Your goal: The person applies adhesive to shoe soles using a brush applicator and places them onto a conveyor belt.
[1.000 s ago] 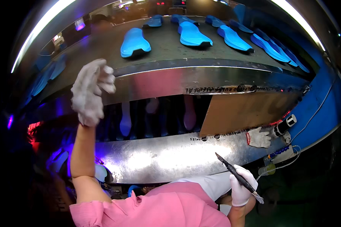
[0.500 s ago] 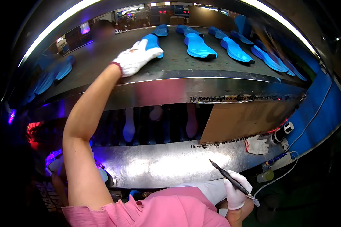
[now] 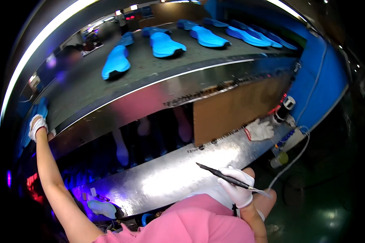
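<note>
At the far left my left hand (image 3: pixel 37 124), in a white glove with a red cuff, reaches over the dark green belt onto blue shoe soles (image 3: pixel 43 106). Its fingers are small and blurred there, so whether they grip a sole is unclear. My right hand (image 3: pixel 236 189), gloved in white, stays low over my lap, closed around a black pen-shaped tool (image 3: pixel 225 177). The tool's thin tip points up and left, and a pale line trails from its back end. Closest to the belt's front edge lies one blue sole (image 3: pixel 117 62) with a black end.
More blue soles (image 3: pixel 163 44) rest along the belt (image 3: pixel 146 77). Below runs a shiny metal shelf (image 3: pixel 162 178) with a brown cardboard sheet (image 3: pixel 235 109) above it. A spare glove (image 3: pixel 259 130) lies on its right end. A pale sole-shaped piece (image 3: pixel 102 208) sits at lower left.
My left hand has left the sole at the middle of the belt and moved far left to other soles. My view has turned left. The right hand still holds the pen-shaped tool.
</note>
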